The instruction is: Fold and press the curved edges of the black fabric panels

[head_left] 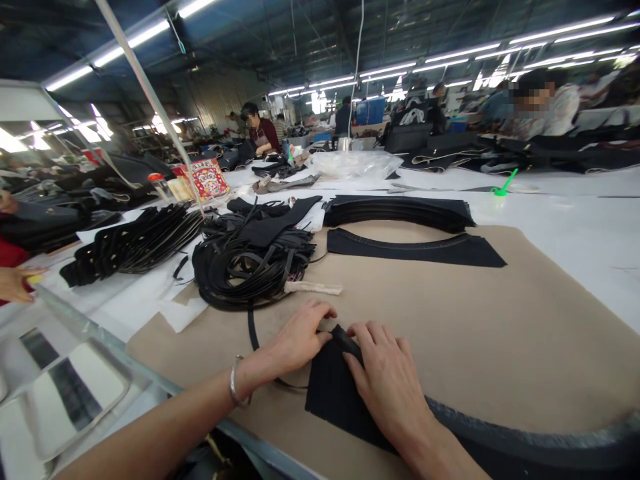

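Note:
A black curved panel [335,387] of leather-like material lies at the front of the table, its curved edge turned over in a narrow fold. At its upper left corner my left hand [297,337] pinches the edge with thumb and fingers; the exact grip is partly hidden. My right hand [387,370] lies across the same panel, thumb and fingers closed on the folded edge. A thin black strip [252,328] runs from a coiled bundle of black strips [225,280] down beneath my left wrist.
A tan sheet [500,320] covers the table. Beyond my hands lie one similar black piece [415,251] and a stack of curved pieces [395,212]. More black pieces [135,243] lie fanned at left. Another person's hand [15,283] is at the left edge.

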